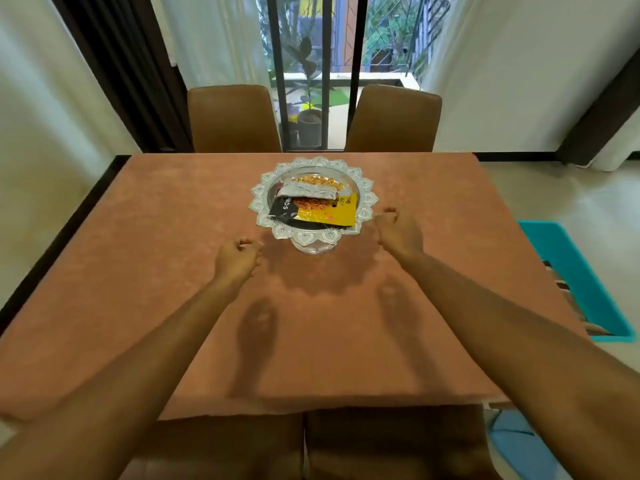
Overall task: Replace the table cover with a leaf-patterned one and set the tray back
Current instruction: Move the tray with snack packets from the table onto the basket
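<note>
Head view | tray (258,195) with snack packets (322,210) sits mid-table on plain brown cover (138,271) | left hand (238,258), right hand (399,231) near it, fingers curled, empty | grip opposite rims, lift level so packets stay.

Cover (173,306): plain terracotta cloth, faintly mottled, no pattern. It lies flat and smooth, with a short drop hanging over at its near edge.

Tray (259,199): silver and round, with a scalloped embossed rim, raised on a short pedestal foot (313,250). It stands upright on the cover, about on its midline, beyond centre toward the cover's far edge.

Tray contents: a black-and-yellow packet (322,212) lies flat on the side toward the cover's near edge. A silver packet (308,191) lies across behind it, overlapping it. Orange snack pieces (317,181) show behind that. The packet print cannot be read in full.
</note>
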Tool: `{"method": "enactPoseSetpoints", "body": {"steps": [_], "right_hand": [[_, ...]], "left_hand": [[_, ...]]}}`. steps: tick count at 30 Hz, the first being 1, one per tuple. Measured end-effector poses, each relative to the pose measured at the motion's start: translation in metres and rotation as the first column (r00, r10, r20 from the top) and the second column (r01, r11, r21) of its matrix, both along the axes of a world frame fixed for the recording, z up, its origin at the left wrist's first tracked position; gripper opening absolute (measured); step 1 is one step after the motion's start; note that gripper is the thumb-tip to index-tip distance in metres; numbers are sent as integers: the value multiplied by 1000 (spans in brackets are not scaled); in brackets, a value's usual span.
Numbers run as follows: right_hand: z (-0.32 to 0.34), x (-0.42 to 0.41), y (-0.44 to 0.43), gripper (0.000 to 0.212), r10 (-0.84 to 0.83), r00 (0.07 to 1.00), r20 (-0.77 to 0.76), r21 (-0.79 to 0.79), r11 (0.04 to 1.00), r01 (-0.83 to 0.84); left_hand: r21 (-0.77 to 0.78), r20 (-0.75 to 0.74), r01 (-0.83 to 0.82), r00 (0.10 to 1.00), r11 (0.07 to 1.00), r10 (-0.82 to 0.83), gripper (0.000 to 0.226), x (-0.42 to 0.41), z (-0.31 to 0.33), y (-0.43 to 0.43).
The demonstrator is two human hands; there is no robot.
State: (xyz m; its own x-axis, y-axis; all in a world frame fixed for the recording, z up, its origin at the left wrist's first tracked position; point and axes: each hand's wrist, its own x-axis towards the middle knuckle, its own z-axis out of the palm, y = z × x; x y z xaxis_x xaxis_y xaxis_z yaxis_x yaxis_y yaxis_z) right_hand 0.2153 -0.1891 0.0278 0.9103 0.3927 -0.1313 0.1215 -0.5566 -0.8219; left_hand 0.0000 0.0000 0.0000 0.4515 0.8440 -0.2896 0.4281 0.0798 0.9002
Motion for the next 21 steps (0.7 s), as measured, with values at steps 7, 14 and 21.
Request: {"method": "enactPoseSetpoints", "body": {"steps": [7,14,21], "right_hand": [[-32,38,44,11,-120,980,-156,105,985,137],[-58,35,54,25,-107,961,-255,229,959,167],[-48,32,42,23,-121,933,-338,263,940,217]], "left_hand": [[-152,87,38,996,988,-25,5,45,-11,56],[-249,130,116,988,961,-85,13,55,-25,77],[-262,170,74,985,962,-29,16,53,-17,65]]}}
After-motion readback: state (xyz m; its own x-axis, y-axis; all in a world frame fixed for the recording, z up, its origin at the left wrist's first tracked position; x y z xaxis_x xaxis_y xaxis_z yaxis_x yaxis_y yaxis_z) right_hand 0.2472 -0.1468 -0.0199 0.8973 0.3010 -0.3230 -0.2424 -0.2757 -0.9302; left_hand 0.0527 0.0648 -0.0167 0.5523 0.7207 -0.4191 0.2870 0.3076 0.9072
